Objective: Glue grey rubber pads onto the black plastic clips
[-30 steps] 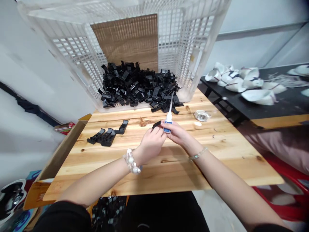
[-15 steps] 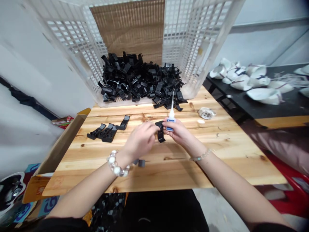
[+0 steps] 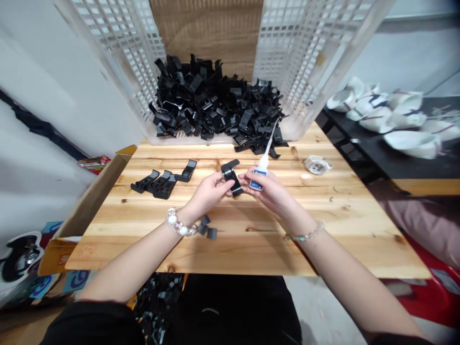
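Observation:
Between thumb and fingers, my left hand point(image 3: 211, 192) grips a black plastic clip point(image 3: 233, 178) with a curved end, held above the table. My right hand point(image 3: 270, 191) is closed around a small glue bottle point(image 3: 260, 175) with a blue label and a long thin white nozzle pointing up and away. The fingertips of my right hand are close to the clip's right side; whether they touch it I cannot tell. Several similar black clips point(image 3: 164, 186) lie in a row to the left. Small dark grey pads point(image 3: 212, 233) rest near my left wrist.
A white plastic crate point(image 3: 143, 120) on its side holds a large heap of black clips point(image 3: 208, 103) at the back. On the right of the wooden table point(image 3: 280, 254) lies a wristwatch point(image 3: 317, 165). White shoe-like pieces point(image 3: 381, 120) sit on a black side table.
My left hand has turned the black clip over and now holds its lower part. The glue bottle has tilted to the right in my right hand. The view has shifted slightly.

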`<state>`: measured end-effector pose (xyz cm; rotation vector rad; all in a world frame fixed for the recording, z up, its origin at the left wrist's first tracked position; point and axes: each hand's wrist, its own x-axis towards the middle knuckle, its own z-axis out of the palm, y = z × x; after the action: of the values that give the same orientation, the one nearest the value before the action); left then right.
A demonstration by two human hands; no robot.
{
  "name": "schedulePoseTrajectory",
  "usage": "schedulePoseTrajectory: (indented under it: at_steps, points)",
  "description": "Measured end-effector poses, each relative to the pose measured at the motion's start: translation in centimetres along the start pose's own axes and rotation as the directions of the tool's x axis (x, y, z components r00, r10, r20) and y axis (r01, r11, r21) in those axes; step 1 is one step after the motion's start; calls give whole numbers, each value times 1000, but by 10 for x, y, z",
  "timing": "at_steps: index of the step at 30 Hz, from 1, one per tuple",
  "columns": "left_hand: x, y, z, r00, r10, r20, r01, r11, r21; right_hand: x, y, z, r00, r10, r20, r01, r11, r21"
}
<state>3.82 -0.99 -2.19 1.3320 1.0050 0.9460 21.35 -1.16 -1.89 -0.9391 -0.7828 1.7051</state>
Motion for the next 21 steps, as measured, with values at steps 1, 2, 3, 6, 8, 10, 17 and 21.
schedulePoseTrajectory:
  at_steps: [1, 2, 3, 6, 8, 10, 17, 21]
  points:
    - [1, 1, 0, 999, 7, -45, -10, 998, -59, 0, 1, 0, 999, 17, 29, -16, 999, -44]
    - [2, 1, -1, 997, 11, -79, -20, 994, -106, 0, 2, 0, 998, 31, 58, -26, 996, -86]
    - [2, 1, -1, 995, 12, -98, -26, 990, -141, 0, 4, 1, 996, 40, 81, -30, 993, -118]
    - [1, 0, 1, 997, 5, -74, -19, 983, -185, 1, 9, 2, 997, 20, 69, -10, 990, -139]
    - [0, -1, 2, 1000, -6, 3, 6, 974, -225, 2, 10, 1, 1000, -8, 20, 11, 991, -135]
    - [-1, 0, 1, 996, -19, 88, 46, 949, -311, 3, 7, -1, 999, -37, -12, 34, 987, -155]
    - [1, 6, -12, 925, -319, 207, 376, 849, -370, -2, -7, -2, 993, -121, 16, 121, 954, -274]
    - [-4, 9, -18, 826, -391, 405, 500, 840, -208, -7, -6, 8, 990, -98, 102, 133, 888, -440]
